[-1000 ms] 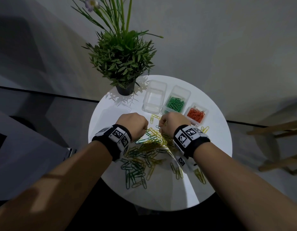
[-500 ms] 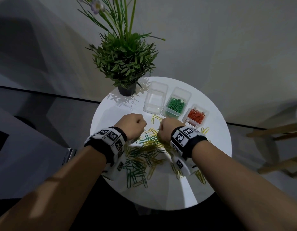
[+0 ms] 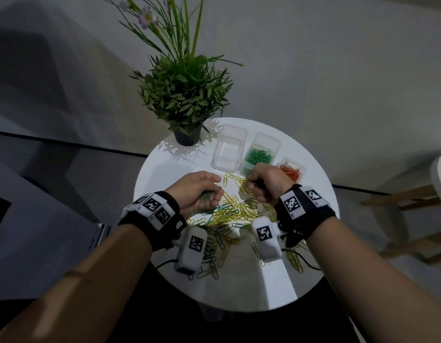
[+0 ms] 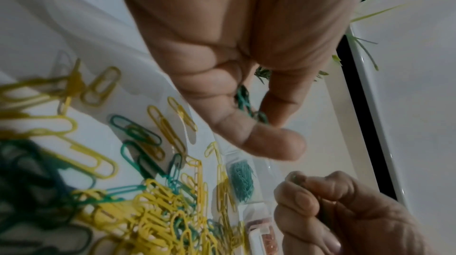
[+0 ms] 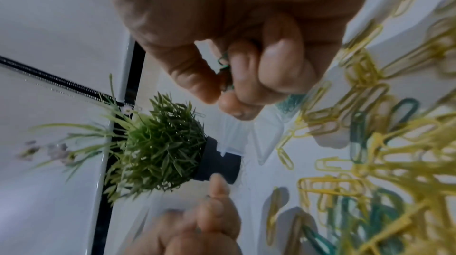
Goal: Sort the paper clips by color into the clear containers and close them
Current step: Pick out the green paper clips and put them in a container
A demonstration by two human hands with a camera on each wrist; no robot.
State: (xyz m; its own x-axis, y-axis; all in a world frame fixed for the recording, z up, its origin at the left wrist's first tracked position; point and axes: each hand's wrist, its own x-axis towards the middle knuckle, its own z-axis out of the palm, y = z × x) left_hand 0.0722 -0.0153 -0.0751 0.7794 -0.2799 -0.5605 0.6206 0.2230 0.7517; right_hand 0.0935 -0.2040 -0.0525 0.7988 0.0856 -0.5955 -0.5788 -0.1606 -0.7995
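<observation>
My left hand cups a bunch of green paper clips; my right hand pinches one more beside the green-clip container. Yellow and green clips litter the round desk. A loose cup could spill clips into the yellows.

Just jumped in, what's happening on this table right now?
A person is sorting paper clips by color. The left hand holds a bunch of green clips; the right hand pinches green clips too, near the green container. The red container holds red clips; the third container looks empty. A yellow-and-green pile remains unsorted.
</observation>
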